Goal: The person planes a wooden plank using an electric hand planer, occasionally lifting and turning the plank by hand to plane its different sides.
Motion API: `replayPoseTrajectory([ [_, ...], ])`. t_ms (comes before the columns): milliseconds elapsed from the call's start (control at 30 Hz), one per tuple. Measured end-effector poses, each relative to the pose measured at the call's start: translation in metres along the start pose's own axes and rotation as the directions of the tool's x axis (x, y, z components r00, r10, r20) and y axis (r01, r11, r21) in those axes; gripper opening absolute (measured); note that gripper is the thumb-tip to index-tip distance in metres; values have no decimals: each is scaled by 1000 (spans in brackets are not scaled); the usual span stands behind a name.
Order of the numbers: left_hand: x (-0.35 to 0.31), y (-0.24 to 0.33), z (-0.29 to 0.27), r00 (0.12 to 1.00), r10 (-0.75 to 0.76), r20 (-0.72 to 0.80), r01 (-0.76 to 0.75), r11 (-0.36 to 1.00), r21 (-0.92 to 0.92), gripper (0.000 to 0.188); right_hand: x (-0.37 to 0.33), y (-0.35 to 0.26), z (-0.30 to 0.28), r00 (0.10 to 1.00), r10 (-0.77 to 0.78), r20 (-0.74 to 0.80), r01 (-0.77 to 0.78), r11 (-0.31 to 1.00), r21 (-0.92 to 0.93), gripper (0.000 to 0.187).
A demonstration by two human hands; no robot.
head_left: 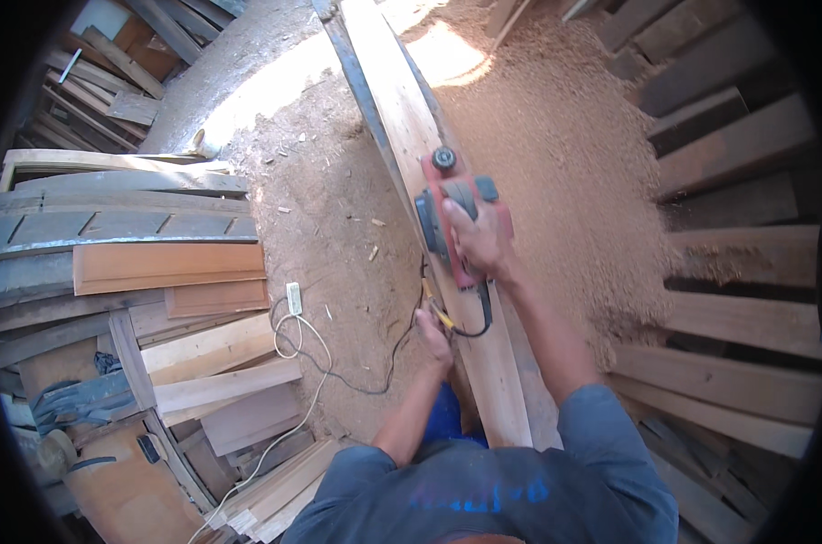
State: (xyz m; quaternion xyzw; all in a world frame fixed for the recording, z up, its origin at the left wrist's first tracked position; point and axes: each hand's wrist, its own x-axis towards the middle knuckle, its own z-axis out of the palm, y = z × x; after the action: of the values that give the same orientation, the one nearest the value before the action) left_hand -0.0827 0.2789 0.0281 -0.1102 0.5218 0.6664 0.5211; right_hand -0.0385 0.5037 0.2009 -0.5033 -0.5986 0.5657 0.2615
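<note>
1. your right hand (480, 238) is clamped on the red planer (454, 192), which sits on the long board (397, 100).
2. your left hand (434, 339) is by the black cord (487, 317) at the board's left edge; i cannot tell whether it grips.

Sawdust-strewn floor (556, 181); bright sunlight patch (275, 95) near top; stacked boards (737, 322) at right, wood panels (170, 269) at left.
</note>
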Motion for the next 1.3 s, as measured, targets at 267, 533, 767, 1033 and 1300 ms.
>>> replayPoseTrajectory([
  [267, -15, 7, 28, 973, 143, 182, -231, 538, 811, 78, 254, -99, 28, 999, -16, -35, 15, 998, -54, 53],
  [533, -24, 41, 51, 918, 256, 303, -390, 442, 808, 75, 349, -140, 53, 1000, 20, 3, -20, 1000, 3, 41],
  [767, -22, 24, 52, 936, 190, 295, -351, 514, 783, 70, 287, -92, 16, 996, -48, 76, 41, 995, 87, 48],
  [1033, -3, 7, 30, 984, 137, 117, -152, 979, 134, 78, -35, 11, -7, 993, 56, 103, -49, 997, -66, 31],
  [1300, -34, -26, -131, 821, -568, 55, 569, 822, -17, 88, -340, 87, -25, 953, 224, 202, -221, 975, -40, 45],
])
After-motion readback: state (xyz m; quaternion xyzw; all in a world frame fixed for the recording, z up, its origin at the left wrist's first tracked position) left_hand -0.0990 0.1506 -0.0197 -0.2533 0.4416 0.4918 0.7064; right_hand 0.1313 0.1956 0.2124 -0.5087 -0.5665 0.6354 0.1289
